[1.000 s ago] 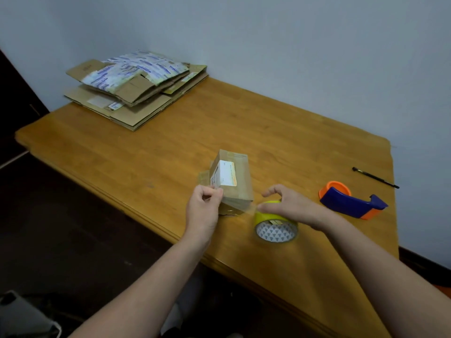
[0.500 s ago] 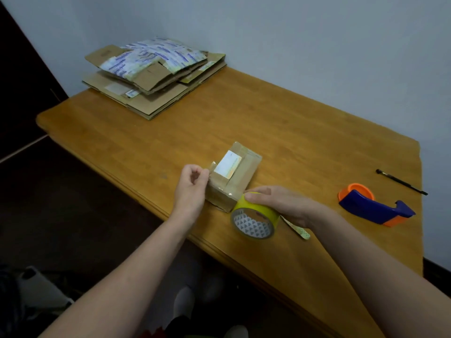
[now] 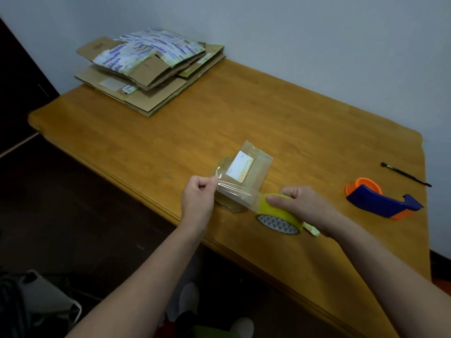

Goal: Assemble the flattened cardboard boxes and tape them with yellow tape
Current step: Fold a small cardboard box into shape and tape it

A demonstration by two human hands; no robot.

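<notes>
Tape strip stretched between my hands, over the near end of the small cardboard box; whether it touches the cardboard I cannot tell. Box lies on the table, near the front edge. Left hand pinches the strip's free end. Right hand grips the yellow tape roll, just right of the box. Far left: stack of flattened boxes. Right, well apart: blue-and-orange tape dispenser, black pen beyond it.
</notes>
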